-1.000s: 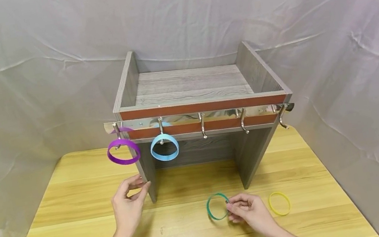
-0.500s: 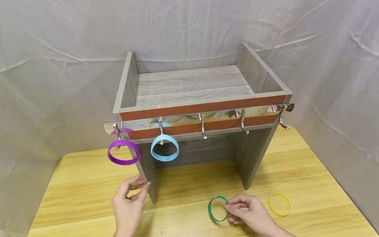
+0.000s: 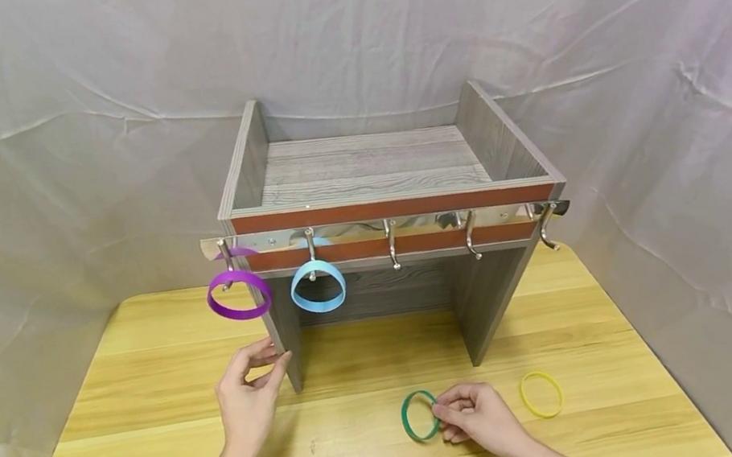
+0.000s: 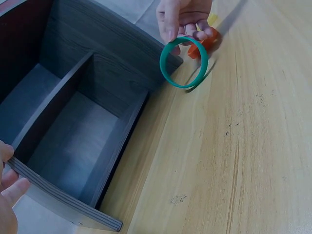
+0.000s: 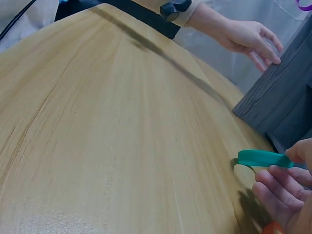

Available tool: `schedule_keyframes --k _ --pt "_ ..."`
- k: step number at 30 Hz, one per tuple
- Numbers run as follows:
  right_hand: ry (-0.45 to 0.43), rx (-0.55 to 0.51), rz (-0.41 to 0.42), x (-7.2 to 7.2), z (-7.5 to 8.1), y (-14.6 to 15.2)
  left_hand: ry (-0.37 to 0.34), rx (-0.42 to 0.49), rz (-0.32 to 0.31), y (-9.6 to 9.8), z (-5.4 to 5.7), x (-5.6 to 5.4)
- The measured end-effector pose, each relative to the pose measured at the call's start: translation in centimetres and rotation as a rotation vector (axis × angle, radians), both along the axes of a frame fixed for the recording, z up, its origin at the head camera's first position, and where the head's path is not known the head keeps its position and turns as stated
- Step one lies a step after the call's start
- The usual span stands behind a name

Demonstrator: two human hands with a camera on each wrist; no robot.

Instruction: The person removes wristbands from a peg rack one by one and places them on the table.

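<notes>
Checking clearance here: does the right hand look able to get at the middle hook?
Probably yes: the right hand holds the green ring below the bare middle hook, and the head view shows nothing between. The light blue ring hangs on the hook to its left.

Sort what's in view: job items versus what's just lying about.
Likely job items: green ring, in right hand; purple ring; light blue ring; yellow ring; hooks; shelf unit, held by left hand.

Apparently incidental: wrist device; cloth backdrop; orange object, role unclear.
</notes>
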State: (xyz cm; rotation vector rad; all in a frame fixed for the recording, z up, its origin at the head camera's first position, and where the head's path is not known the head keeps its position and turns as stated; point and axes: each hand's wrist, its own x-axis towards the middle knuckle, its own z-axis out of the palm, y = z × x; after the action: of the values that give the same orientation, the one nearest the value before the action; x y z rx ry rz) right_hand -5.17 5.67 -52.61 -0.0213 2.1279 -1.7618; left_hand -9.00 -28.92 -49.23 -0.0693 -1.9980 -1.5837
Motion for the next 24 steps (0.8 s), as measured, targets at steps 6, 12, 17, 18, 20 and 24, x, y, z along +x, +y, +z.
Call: schedule_keyframes --k 6,12,17,18,20,24 --pt "-0.007 0.031 0.019 0.1 -0.13 0.02 0.003 -0.001 -0.004 0.01 0.01 0.03" --pt "-0.007 0.053 0.057 0.19 -0.09 0.2 0.002 0.004 -0.004 0.07 0.13 0.09" --pt "-0.002 0.061 0.075 0.13 -0.26 0.44 0.004 0.004 -0.006 0.08 0.18 0.11" --pt "-0.001 0.064 0.075 0.09 -0.3 0.48 0.003 0.006 -0.007 0.09 0.2 0.11" --pt "-0.004 0.07 0.077 0.05 -0.34 0.58 0.001 0.01 -0.008 0.11 0.24 0.13" --pt "-0.014 0.078 0.083 -0.01 -0.25 0.77 -0.006 0.016 -0.008 0.14 0.29 0.17"
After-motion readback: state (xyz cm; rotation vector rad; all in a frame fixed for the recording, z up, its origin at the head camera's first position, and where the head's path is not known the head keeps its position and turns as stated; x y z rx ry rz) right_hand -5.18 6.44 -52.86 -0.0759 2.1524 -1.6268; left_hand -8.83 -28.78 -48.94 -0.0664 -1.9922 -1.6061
